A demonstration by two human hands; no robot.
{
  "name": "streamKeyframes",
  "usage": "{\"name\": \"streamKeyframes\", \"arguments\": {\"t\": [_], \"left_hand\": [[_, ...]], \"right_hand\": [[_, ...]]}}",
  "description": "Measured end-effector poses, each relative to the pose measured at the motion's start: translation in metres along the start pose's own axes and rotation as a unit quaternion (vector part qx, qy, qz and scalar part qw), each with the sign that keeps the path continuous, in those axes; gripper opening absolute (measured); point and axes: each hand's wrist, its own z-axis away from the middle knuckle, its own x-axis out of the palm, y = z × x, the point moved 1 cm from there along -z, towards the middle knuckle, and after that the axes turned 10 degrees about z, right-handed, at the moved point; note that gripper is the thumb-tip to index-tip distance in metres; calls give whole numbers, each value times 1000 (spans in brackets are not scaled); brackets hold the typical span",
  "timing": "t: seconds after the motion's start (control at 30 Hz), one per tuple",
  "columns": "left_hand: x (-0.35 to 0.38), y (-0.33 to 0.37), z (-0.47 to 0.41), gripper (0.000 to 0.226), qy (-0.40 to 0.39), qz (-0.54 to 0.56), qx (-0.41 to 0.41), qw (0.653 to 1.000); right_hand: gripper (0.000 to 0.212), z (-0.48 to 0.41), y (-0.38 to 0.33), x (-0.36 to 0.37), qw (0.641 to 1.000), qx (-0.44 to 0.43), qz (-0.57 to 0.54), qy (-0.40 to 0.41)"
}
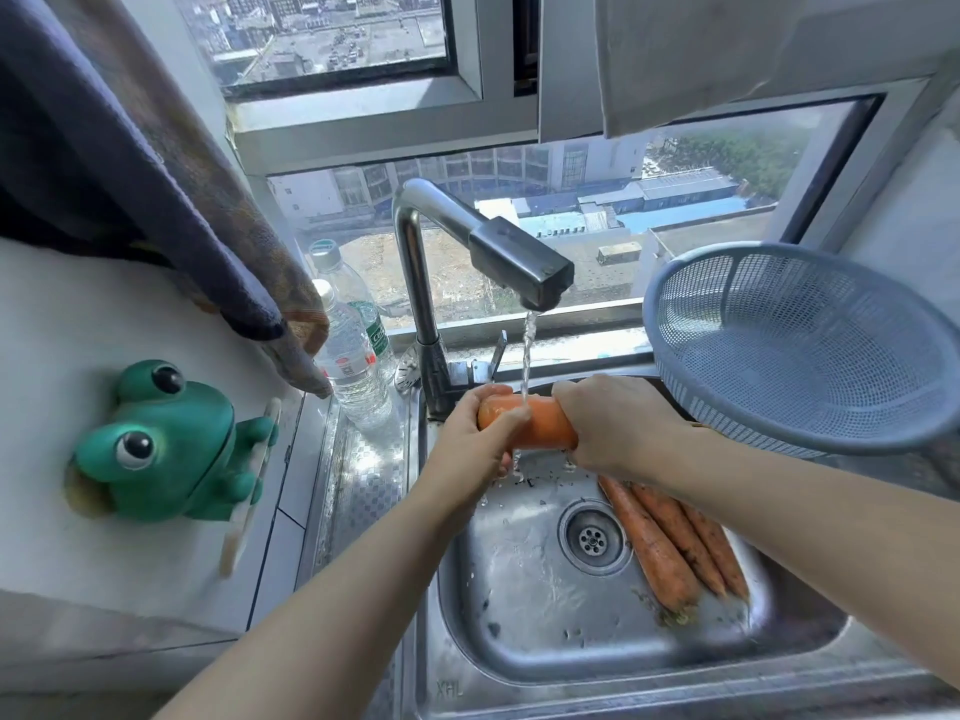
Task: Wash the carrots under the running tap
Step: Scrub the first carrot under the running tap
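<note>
A thick orange carrot (540,426) lies level under the stream of water from the metal tap (514,265). My left hand (475,444) grips its left end, thumb wrapped over the top. My right hand (618,426) grips its right end from above. Water runs over the carrot's middle and drips into the steel sink (519,589). Three more carrots (670,537), still dirty, lie side by side in the sink to the right of the drain (592,537).
A blue plastic colander (800,350) sits on the counter right of the sink. Two water bottles (353,356) stand left of the tap, under a hanging dark cloth (156,163). A green frog holder (171,444) is fixed to the left wall. Behind is a window.
</note>
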Motion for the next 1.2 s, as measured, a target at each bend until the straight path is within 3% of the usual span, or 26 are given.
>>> {"name": "streamKeyframes", "arguments": {"t": [0.1, 0.27, 0.43, 0.6, 0.73, 0.9, 1.03, 1.2], "left_hand": [[-5, 1, 4, 34, -61, 27, -7, 998], [-3, -4, 0, 26, 5, 15, 31, 999], [-12, 0, 3, 44, -91, 25, 3, 996], [-6, 3, 1, 25, -39, 45, 5, 998], [-9, 5, 3, 39, -80, 46, -30, 995], [-7, 3, -1, 29, -39, 35, -24, 998], [-9, 4, 0, 38, -71, 49, -45, 995], [-3, 2, -2, 19, -19, 31, -19, 999]], "right_hand": [[21, 1, 3, 1, 1000, 1, 5, 5], [22, -1, 0, 0, 1000, -1, -4, 13], [20, -1, 5, 2, 1000, 5, -6, 15], [20, -3, 1, 0, 1000, -3, -3, 20], [21, -2, 3, 3, 1000, 0, -5, 12], [20, -4, 2, 5, 1000, -5, -7, 17], [18, -3, 4, 7, 1000, -2, -8, 20], [20, -3, 2, 6, 1000, -2, -13, 25]]}}
